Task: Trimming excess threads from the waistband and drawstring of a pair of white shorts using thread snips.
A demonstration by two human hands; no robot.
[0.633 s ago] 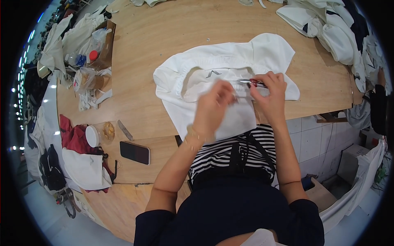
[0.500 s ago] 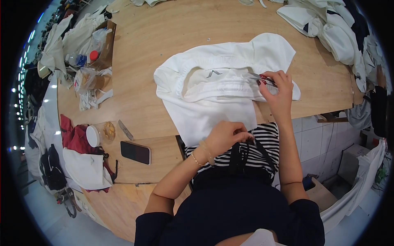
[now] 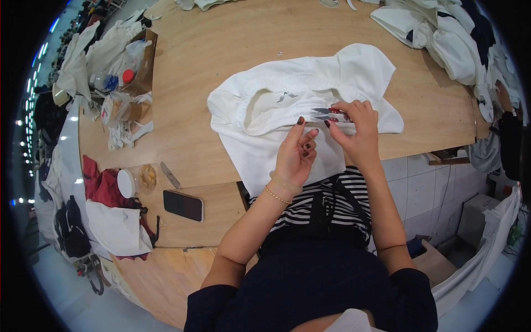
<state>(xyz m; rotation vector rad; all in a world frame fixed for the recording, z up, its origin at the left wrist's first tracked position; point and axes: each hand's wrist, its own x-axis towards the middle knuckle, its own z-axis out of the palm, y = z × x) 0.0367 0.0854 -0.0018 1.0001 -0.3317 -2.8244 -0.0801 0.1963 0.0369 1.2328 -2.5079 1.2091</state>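
A white garment [image 3: 279,152] with a gathered elastic waistband lies on the wooden table, its near part hanging toward my lap. The waist opening faces up and shows a small grey mark [image 3: 286,98] inside. My right hand [image 3: 358,133] grips small thread snips [image 3: 322,114], their dark pointed blades apart and directed left over the waistband's near edge. My left hand [image 3: 297,152] is turned palm up just left of the blades. Its index finger stretches to the waistband edge, the thumb stands apart and the other fingers are bent; I see nothing held in it.
At left lie a phone [image 3: 183,206], a clear jar with a white lid [image 3: 126,183], a narrow blade-like tool [image 3: 170,175] and red cloth [image 3: 104,182]. A box [image 3: 145,74] holding bottles and bags stands farther back. White garments [image 3: 437,41] are heaped at the far right.
My left hand has risen from my lap to the waistband edge, with its index finger now extended. My right hand has brought the snips left and slightly nearer.
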